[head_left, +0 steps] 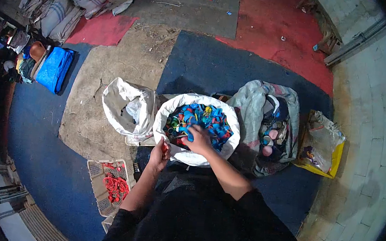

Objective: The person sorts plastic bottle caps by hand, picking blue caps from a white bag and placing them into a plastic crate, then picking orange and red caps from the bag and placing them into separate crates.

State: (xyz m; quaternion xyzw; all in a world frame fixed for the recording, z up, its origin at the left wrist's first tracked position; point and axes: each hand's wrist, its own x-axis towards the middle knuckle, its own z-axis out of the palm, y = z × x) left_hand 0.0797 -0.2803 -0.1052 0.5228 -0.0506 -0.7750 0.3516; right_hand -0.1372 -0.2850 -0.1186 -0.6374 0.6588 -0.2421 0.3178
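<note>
A white sack (165, 112) with a rolled rim stands in front of me, filled with small plastic caps and pieces (218, 128), mostly blue, with some red, green and yellow. My right hand (198, 141) reaches in over its near side, fingers curled around a blue plastic piece (190, 134). By the sack's near left rim, my left hand (159, 155) is closed on a red plastic piece (165, 148). Low on the left, a crate (94, 171) holds red plastic pieces (115, 187).
A smaller white sack (116, 93) stands to the left. At right are a woven sack (248, 100) with mixed lids and a yellow container (336, 160) beside the block wall (365, 154). Stacked sacks (62, 10) and a blue folded bundle (55, 69) lie far left.
</note>
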